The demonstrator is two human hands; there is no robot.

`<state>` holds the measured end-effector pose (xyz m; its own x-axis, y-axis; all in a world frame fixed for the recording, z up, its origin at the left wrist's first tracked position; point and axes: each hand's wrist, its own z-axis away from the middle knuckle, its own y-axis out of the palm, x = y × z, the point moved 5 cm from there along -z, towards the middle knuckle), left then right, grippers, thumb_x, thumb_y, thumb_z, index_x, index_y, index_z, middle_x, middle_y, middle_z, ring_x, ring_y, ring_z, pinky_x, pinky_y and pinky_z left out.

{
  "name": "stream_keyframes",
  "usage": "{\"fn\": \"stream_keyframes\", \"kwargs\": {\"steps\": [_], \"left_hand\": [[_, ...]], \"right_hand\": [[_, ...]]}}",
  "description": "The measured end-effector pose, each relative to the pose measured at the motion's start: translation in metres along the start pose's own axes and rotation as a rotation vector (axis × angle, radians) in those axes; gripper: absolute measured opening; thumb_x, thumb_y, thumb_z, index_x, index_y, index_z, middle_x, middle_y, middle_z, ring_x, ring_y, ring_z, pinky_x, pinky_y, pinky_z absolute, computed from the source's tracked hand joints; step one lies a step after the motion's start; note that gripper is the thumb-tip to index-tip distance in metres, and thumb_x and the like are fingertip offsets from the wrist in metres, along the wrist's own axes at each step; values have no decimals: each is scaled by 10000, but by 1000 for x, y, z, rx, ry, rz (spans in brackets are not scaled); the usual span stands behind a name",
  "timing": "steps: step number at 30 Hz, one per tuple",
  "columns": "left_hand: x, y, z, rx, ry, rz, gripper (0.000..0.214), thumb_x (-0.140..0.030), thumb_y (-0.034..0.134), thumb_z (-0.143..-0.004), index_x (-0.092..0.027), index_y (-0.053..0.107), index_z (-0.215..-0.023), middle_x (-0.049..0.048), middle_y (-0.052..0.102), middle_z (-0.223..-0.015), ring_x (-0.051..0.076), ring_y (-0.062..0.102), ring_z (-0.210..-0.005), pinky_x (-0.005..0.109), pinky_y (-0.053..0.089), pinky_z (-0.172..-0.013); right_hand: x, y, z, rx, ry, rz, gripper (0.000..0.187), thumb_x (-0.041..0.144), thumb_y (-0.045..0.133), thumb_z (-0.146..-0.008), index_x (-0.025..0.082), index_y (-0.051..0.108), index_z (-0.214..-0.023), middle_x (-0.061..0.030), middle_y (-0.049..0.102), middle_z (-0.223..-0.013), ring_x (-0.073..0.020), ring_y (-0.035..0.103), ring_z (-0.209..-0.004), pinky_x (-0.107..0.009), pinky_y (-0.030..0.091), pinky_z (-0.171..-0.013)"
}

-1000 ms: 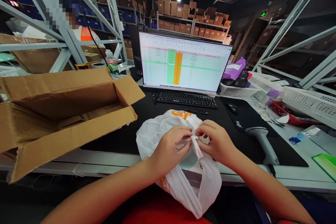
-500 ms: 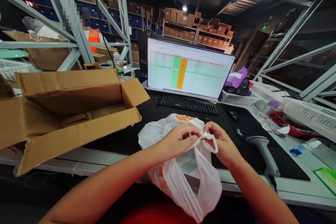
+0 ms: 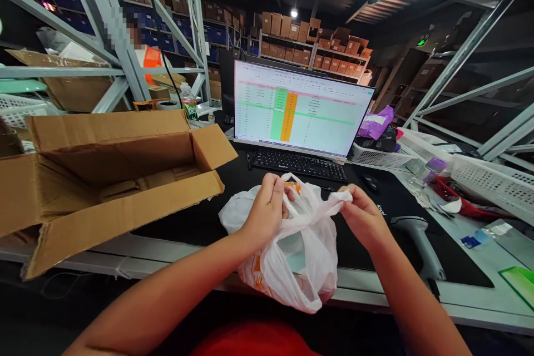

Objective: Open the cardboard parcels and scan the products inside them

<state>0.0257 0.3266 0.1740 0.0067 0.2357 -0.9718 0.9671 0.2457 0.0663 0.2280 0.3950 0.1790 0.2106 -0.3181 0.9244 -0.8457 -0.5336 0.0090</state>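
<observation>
A white plastic bag (image 3: pixel 308 267) with orange print lies at the desk's front edge, its lower part hanging over. My left hand (image 3: pixel 269 208) is closed around one gathered handle of it. My right hand (image 3: pixel 362 214) pinches the other handle, which is stretched out to the right. Between the two hands the handles cross in a twist or loose knot. Something pale shows through the bag's opening; what it is I cannot make out.
An open cardboard box (image 3: pixel 125 172) stands on the left. Behind the bag are a keyboard (image 3: pixel 298 164) and a monitor (image 3: pixel 300 111) with a spreadsheet. On the right lie a mouse (image 3: pixel 369 182), a barcode scanner (image 3: pixel 421 245) and white baskets (image 3: pixel 492 178). A person in an orange vest (image 3: pixel 153 61) is at the back left.
My hands have moved apart, drawing the two handles to left and right. The loop near my right fingers has gone, and the bag's hanging part has risen.
</observation>
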Motion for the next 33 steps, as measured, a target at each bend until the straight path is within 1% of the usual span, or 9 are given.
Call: {"fn": "stream_keyframes", "kwargs": {"steps": [3,7,9,12,17,22,28,30,33], "left_hand": [[-6,-3,9,32,76,-121,280,-542,327,-992,-263,338,-978,-19,570,-891,92,446,-500,234,371,-451],[-20,-14,36,168,198,-838,676,-413,786,-708,-260,418,-1255,112,508,-1325,206,634,-829,350,530,-701],[-25,-20,46,222,225,-1118,557,-219,740,-715,-245,518,-1225,136,419,-1454,261,652,-954,399,533,-799],[-36,-29,47,206,256,-1100,284,-100,536,-819,-216,605,-1068,80,611,-1235,226,658,-927,362,514,-800],[-56,-47,37,-103,459,-742,136,-167,510,-872,-209,592,-972,17,655,-955,181,624,-882,314,496,-805],[-64,-79,57,-522,569,-919,272,-98,525,-789,-202,519,-1041,90,569,-1158,235,582,-1081,323,505,-758],[-63,-111,90,-700,717,-1175,203,-42,538,-717,-202,538,-842,115,520,-1258,280,578,-1080,453,514,-902],[-67,-107,100,-651,807,-1235,253,-28,543,-738,-196,574,-925,130,500,-1324,300,573,-1129,505,494,-972],[-79,-84,113,-477,899,-1340,444,-60,586,-829,-203,538,-1247,165,336,-1534,353,422,-1380,551,414,-1105]], "right_hand": [[-10,3,-2,-163,77,32,357,430,719,-827,265,493,-1049,25,582,-837,-139,529,-708,-259,447,-663],[0,-2,18,-88,64,303,453,443,686,-860,264,457,-1207,-11,650,-950,-162,624,-754,-293,514,-690],[16,-8,39,-106,10,610,273,401,672,-886,248,559,-1082,-17,666,-921,-167,642,-766,-285,511,-697],[42,9,69,-94,-175,937,113,323,622,-929,234,626,-860,-8,671,-806,-157,636,-734,-260,492,-677],[22,76,76,251,-167,1030,431,324,655,-861,196,608,-1270,-120,692,-1125,-279,645,-999,-405,520,-882],[-7,41,66,315,129,738,239,376,552,-944,187,696,-924,-42,693,-869,-205,618,-795,-299,482,-712],[-13,-50,104,-288,314,863,516,668,452,-935,194,641,-857,-35,623,-711,-218,578,-659,-326,444,-584],[1,-49,119,-445,202,1067,477,660,554,-885,195,626,-966,-69,661,-814,-260,619,-738,-382,488,-657],[41,-13,134,-505,-269,1205,366,421,675,-874,211,586,-1160,-132,660,-1105,-314,633,-1026,-473,504,-898]]}}
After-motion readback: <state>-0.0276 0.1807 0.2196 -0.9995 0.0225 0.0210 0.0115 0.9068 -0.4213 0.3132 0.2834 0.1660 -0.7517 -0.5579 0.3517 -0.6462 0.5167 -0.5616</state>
